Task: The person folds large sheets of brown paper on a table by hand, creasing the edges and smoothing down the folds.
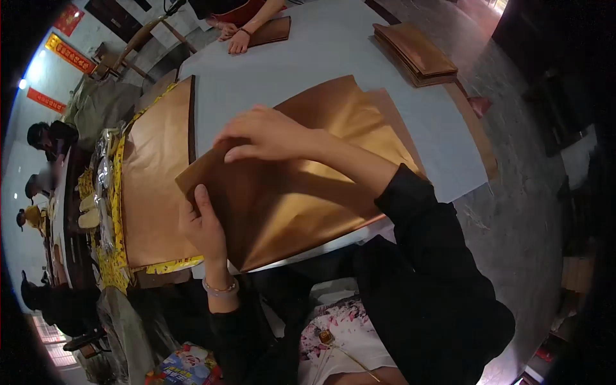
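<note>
A large golden-brown sheet (321, 199) lies slanted over the near side of the pale table, with its left part raised. My left hand (206, 224), with a bracelet at the wrist, grips the sheet's left corner, thumb on top and fingers behind it. Over the upper left part of the sheet is my right hand (266, 135), its fingers curved and thumb apart, with nothing seen between them. To the left, a wide stack of brown sheets (154, 186) rests on yellow printed wrapping.
Across the pale table (256, 70), a co-worker's hands (239, 40) press on a folded brown piece (273, 31). A pile of folded brown pieces (417, 54) sits at the far right. Several people are at another table on the left. A wooden chair (144, 35) stands at the upper left.
</note>
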Available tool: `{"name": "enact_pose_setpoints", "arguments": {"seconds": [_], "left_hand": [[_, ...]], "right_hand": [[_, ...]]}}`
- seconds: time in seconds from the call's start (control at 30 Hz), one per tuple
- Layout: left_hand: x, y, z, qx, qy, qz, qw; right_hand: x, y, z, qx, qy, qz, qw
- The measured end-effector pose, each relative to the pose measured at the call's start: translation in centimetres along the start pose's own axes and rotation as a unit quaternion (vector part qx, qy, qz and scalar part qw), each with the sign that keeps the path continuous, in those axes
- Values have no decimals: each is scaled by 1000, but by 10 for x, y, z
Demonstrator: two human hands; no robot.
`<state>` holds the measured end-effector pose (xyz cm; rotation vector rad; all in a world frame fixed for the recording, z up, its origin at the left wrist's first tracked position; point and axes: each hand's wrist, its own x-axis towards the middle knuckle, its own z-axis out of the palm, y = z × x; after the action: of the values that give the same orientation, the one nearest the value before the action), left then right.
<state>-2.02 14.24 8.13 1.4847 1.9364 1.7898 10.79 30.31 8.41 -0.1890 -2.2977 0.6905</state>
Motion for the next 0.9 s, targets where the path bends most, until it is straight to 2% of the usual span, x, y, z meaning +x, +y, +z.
{"name": "enact_pose_setpoints", "arguments": {"seconds": [0.07,0.13,0.2,0.27,0.33,0.4,0.43,0.53,0.6,0.7,0.73,0.8,0.9], "left_hand": [[0,2,-6,26,9,25,999],[2,4,-12,33,30,24,999],[5,3,-18,27,41,19,999],[7,1,-23,22,52,14,998],[8,-3,-26,-21,63,5,998],[10,-4,-30,-9,74,-4,997],[11,-5,-33,3,83,-13,996],[11,-5,-38,11,77,-34,996],[12,-7,-41,17,73,-38,996],[12,-13,-44,0,74,-54,996],[12,-15,-45,-24,79,-68,994],[13,-13,-47,1,68,-55,996],[14,-14,-48,2,55,-43,998]], "right_hand": [[-9,21,-14,-86,-27,-16,996],[-21,40,-38,-113,-62,36,991],[-37,58,-68,-149,-69,102,981],[-57,93,-91,-215,-60,126,966],[-73,108,-120,-255,-106,196,941],[-88,122,-141,-252,-113,307,911],[-96,128,-148,-254,-112,307,910],[-116,141,-163,-214,-73,331,916],[-124,146,-169,-85,-20,375,923],[-130,152,-173,-14,-13,409,912],[-135,157,-172,-14,-10,409,912],[-142,160,-169,117,77,370,919],[-147,154,-167,165,93,359,914]]}}
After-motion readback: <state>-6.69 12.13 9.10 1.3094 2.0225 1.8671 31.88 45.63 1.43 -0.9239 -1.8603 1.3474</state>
